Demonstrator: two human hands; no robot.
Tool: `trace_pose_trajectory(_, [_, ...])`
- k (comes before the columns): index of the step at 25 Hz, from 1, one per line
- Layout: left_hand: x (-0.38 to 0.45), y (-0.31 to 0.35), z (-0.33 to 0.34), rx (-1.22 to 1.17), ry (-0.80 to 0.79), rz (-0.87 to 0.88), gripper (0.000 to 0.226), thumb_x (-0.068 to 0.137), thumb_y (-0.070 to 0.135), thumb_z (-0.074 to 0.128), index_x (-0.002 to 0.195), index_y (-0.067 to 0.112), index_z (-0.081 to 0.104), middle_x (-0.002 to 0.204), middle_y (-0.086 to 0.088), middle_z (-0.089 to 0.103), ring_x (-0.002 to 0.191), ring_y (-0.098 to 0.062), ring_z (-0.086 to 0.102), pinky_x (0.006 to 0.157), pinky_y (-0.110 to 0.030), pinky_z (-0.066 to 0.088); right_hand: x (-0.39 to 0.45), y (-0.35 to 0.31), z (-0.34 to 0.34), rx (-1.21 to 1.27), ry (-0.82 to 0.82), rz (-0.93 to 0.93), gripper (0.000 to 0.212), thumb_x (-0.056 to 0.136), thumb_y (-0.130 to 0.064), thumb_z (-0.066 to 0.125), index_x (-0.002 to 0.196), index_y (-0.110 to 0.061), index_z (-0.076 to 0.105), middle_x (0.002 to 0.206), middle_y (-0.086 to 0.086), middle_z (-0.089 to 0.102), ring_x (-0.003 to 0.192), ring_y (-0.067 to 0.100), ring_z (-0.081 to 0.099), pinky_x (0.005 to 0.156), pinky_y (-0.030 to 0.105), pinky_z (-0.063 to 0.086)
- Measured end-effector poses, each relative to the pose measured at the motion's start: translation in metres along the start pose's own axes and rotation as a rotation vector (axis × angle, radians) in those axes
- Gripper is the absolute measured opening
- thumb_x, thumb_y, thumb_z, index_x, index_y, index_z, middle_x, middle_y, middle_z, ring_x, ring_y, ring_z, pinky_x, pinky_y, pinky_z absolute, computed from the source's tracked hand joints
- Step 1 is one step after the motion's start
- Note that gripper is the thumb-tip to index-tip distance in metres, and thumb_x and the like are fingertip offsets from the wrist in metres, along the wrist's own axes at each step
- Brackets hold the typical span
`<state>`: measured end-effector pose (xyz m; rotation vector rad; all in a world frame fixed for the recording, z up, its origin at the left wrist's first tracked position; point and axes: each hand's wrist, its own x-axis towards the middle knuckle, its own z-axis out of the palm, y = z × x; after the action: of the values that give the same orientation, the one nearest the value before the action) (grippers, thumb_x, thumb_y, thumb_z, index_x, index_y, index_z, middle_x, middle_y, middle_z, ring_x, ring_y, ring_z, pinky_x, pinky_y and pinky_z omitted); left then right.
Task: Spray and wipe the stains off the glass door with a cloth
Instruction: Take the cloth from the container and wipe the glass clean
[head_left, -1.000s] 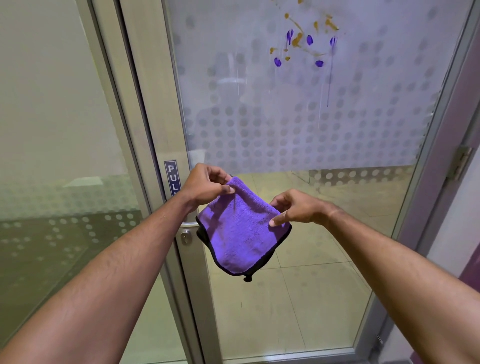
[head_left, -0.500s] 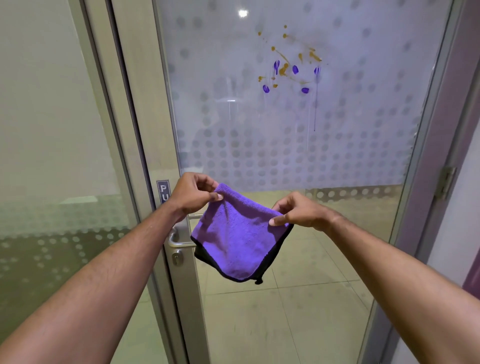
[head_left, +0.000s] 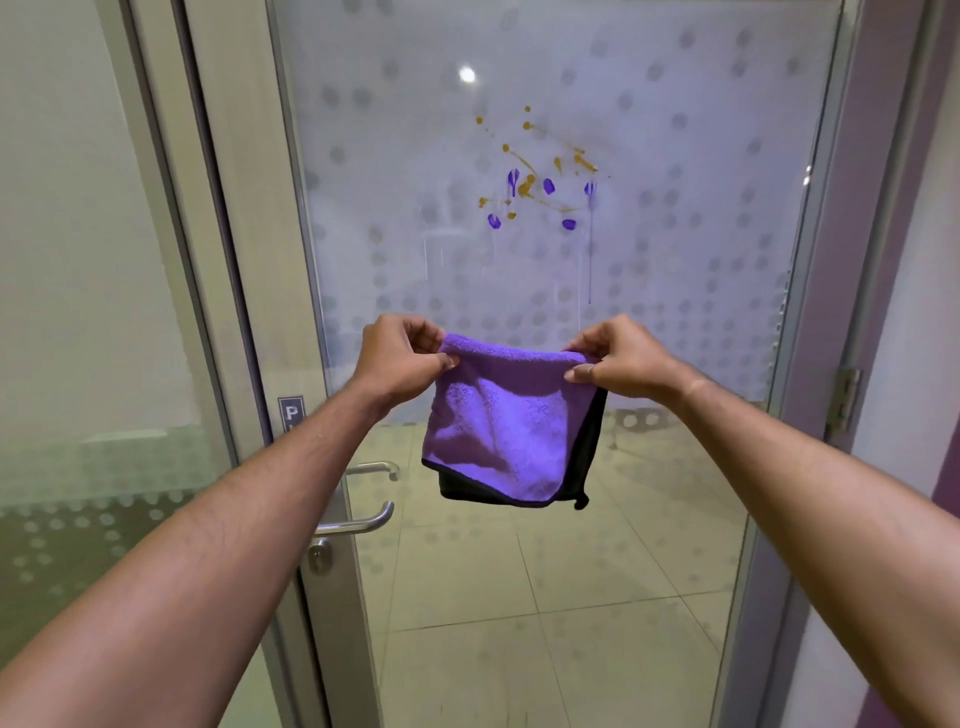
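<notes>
Head view: we pinch the cloth (head_left: 511, 421) by its top corners, left hand (head_left: 400, 358) and right hand (head_left: 618, 358), below the stains (head_left: 535, 182); wiping could smear their drips down the door (head_left: 675, 260).

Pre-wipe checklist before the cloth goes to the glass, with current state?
1. Cloth held: ok, left hand and right hand pinch its top corners.
2. Cloth folded to a pad: ok, doubled, purple face toward the camera, black backing at the bottom edge.
3. Stains located: ok, purple and ochre spots above the cloth, untouched.
4. Glass sprayed: cannot tell; thin runs trail below the stains, no sprayer in view.
5. Door latched so it won't swing: cannot tell; door handle sits level.
</notes>
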<state>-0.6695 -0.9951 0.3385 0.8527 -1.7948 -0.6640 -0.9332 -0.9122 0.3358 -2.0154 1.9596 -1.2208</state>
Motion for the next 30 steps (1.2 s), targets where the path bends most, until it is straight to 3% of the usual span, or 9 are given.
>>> trace_pose_trajectory(3, [0.009, 0.016, 0.016, 0.029, 0.059, 0.031, 0.011, 0.071, 0.001, 0.079, 0.077, 0.009, 0.074, 0.069, 0.000, 0.070, 0.055, -0.001, 0.057, 0.058, -0.013, 0.050, 0.004, 0.000, -0.014, -0.072, 0.137, -0.001, 0.018, 0.074, -0.009, 0.073, 0.087, -0.019, 0.077, 0.076, -0.002, 0.074, 0.073, 0.011, 0.064, 0.068, 0.028, 0.054])
trace_pose_trajectory(8, [0.035, 0.035, 0.038, 0.054, 0.126, 0.110, 0.011, 0.069, 0.009, 0.080, 0.073, 0.015, 0.072, 0.067, 0.002, 0.069, 0.061, -0.009, 0.061, 0.073, -0.029, 0.059, 0.018, 0.001, -0.027, -0.206, 0.373, 0.024, 0.021, 0.077, -0.009, 0.069, 0.092, -0.022, 0.076, 0.073, -0.005, 0.063, 0.077, 0.014, 0.056, 0.069, 0.019, 0.037])
trace_pose_trajectory(13, [0.064, 0.043, 0.058, 0.054, 0.137, 0.157, 0.010, 0.067, 0.015, 0.081, 0.073, 0.017, 0.073, 0.067, 0.005, 0.071, 0.061, -0.008, 0.064, 0.076, -0.035, 0.061, 0.038, 0.011, -0.037, -0.240, 0.509, 0.027, 0.025, 0.075, -0.006, 0.065, 0.092, -0.019, 0.076, 0.076, -0.003, 0.068, 0.077, 0.014, 0.060, 0.067, 0.021, 0.040])
trace_pose_trajectory(17, [0.095, 0.047, 0.068, 0.046, 0.148, 0.208, 0.010, 0.066, 0.017, 0.079, 0.075, 0.013, 0.075, 0.069, 0.002, 0.072, 0.063, -0.010, 0.066, 0.076, -0.036, 0.061, 0.066, 0.016, -0.043, -0.269, 0.671, -0.022, 0.029, 0.074, -0.003, 0.061, 0.094, -0.016, 0.076, 0.091, 0.005, 0.075, 0.090, 0.024, 0.066, 0.074, 0.023, 0.047])
trace_pose_trajectory(23, [0.135, 0.063, 0.075, 0.061, 0.220, 0.273, 0.010, 0.063, 0.025, 0.071, 0.069, 0.018, 0.072, 0.065, 0.007, 0.071, 0.068, -0.013, 0.071, 0.074, -0.033, 0.060, 0.110, 0.015, -0.047, -0.329, 0.921, -0.067, 0.032, 0.076, 0.003, 0.057, 0.101, -0.010, 0.073, 0.098, 0.012, 0.071, 0.098, 0.034, 0.054, 0.076, 0.016, 0.026])
trace_pose_trajectory(28, [0.147, 0.077, 0.081, 0.121, 0.322, 0.317, 0.006, 0.066, 0.017, 0.068, 0.071, 0.019, 0.071, 0.065, 0.007, 0.069, 0.069, -0.014, 0.069, 0.076, -0.030, 0.057, 0.132, 0.021, -0.036, -0.288, 1.076, -0.057, 0.030, 0.078, -0.003, 0.058, 0.107, -0.008, 0.066, 0.105, 0.018, 0.056, 0.100, 0.035, 0.047, 0.087, 0.021, 0.030])
trace_pose_trajectory(30, [0.149, 0.080, 0.085, 0.141, 0.363, 0.318, 0.008, 0.067, 0.016, 0.066, 0.072, 0.019, 0.071, 0.067, 0.005, 0.070, 0.071, -0.017, 0.069, 0.077, -0.030, 0.057, 0.136, 0.024, -0.026, -0.326, 1.164, 0.002, 0.023, 0.079, -0.011, 0.064, 0.102, -0.013, 0.062, 0.104, 0.016, 0.050, 0.097, 0.033, 0.045, 0.088, 0.032, 0.037])
